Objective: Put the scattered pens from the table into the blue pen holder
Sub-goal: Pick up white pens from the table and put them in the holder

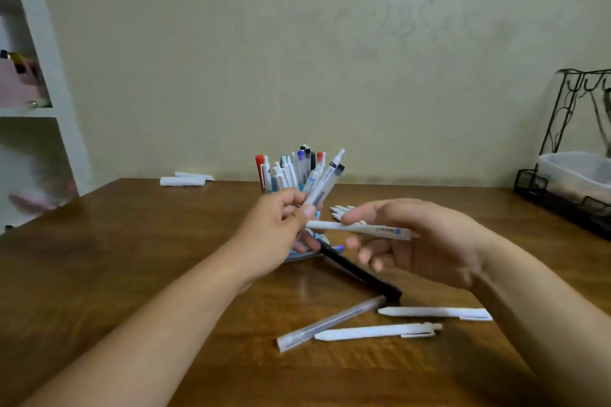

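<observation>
While the left hand [281, 228] grips a small bundle of slim pens [322, 185] between thumb and fingers, their upper ends slant up and away from it, in front of the pens already standing in the blue plastic pen holder [304, 254]. That holder sits on the brown wooden table [132, 274] directly behind and beneath the left hand, so only its lower edge and a strip of its rim show; a crowd of white, red, blue and black capped pens [291, 168] rises from it above the knuckles.

Just to the right, the right hand [423, 241] pinches a white retractable pen with a blue label [360, 229] between thumb and fingertips, holding it nearly level, its tip pointing toward the left hand and almost touching the thumb there. Its remaining fingers curl loosely below.

Under the right hand a black pen [360, 271] lies slanted on the table, one end near the holder's base. Nearer the person than both hands lie a translucent grey pen [330, 324] and two white clip pens [436, 313], [377, 331], close together. Beyond the right hand's fingertips several pale pen tips [340, 211] show on the table, partly hidden.

Far right of the right hand stands a black wire rack [562, 155].
</observation>
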